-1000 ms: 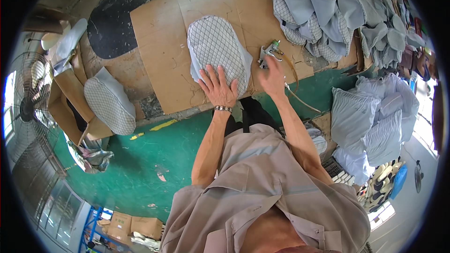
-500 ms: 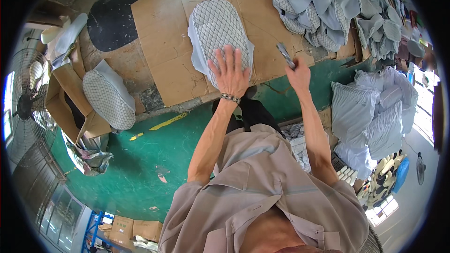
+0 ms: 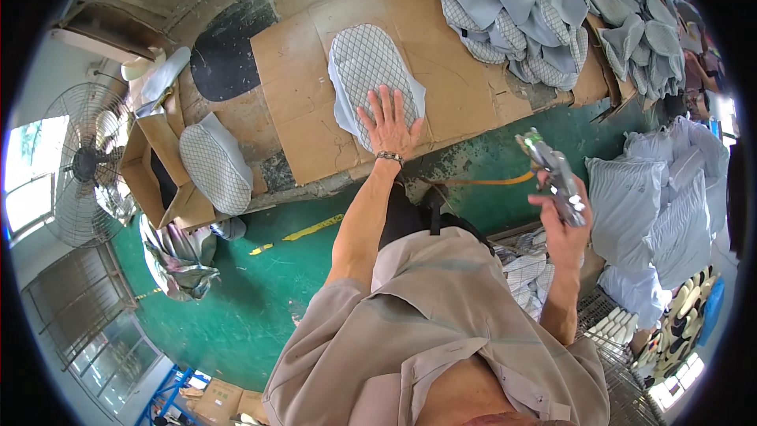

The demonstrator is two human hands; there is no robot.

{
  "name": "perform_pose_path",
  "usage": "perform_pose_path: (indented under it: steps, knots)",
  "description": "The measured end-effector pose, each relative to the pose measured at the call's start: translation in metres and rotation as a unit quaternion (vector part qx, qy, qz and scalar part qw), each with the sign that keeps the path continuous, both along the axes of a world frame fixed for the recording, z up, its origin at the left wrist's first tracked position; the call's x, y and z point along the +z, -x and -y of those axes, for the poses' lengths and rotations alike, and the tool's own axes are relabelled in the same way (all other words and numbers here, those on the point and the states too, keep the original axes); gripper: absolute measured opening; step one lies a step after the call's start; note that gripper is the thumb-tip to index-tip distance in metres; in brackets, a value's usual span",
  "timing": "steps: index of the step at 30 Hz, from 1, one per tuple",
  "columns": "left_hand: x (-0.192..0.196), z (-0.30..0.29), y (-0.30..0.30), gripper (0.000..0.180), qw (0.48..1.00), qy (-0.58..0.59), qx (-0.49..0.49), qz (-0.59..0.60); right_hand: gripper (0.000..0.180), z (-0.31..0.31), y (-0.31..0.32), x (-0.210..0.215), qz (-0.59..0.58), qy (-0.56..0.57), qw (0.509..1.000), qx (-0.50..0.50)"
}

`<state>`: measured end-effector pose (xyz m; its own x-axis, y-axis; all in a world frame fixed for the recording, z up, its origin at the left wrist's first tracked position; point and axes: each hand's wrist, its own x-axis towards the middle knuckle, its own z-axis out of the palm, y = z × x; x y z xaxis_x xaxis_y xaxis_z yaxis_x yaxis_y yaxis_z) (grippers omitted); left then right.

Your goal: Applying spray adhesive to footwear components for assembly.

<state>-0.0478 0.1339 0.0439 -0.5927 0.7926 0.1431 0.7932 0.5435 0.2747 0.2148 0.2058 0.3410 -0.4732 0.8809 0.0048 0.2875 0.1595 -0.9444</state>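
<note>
An oval white quilted pad (image 3: 364,54) with dark diamond stitching lies on a flattened cardboard sheet (image 3: 296,126), pale fabric edges showing at its sides. My left hand (image 3: 392,122) rests flat on its near end, fingers spread, holding nothing. Off to the right, above the green floor, my right hand (image 3: 564,233) is closed round a silver metal gun-shaped tool (image 3: 556,173); its exact kind is unclear. An orange hose (image 3: 489,181) runs up to the tool from the bench edge, though where they join is hard to see.
Heaped grey and quilted covers (image 3: 512,20) lie at the bench's far right. A similar quilted pad (image 3: 214,164) leans by an open carton (image 3: 154,166) on the left, near a wire fan (image 3: 85,164). Stuffed white bags (image 3: 631,197) stand at right.
My right hand has swung right and toward me, lifting the tool off the bench's near edge. My left hand stays flat on the pad. The whole view has shifted a little.
</note>
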Motion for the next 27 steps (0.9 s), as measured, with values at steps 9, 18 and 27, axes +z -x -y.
perform_pose_path:
  steps: [9,18,27]
  knots:
    - [-0.003,-0.002,-0.003,0.088,1.000,-0.016,0.000,-0.018,0.062,0.021,-0.003,0.111,0.076,0.119,0.987,0.077]
    - [-0.003,0.002,0.001,0.086,1.000,-0.019,-0.008,0.020,0.065,0.045,0.074,0.149,0.186,-0.062,0.965,0.176]
    - [-0.006,0.000,0.008,0.091,0.998,-0.024,-0.024,0.046,0.076,0.065,0.136,0.193,0.316,-0.033,0.940,0.124]
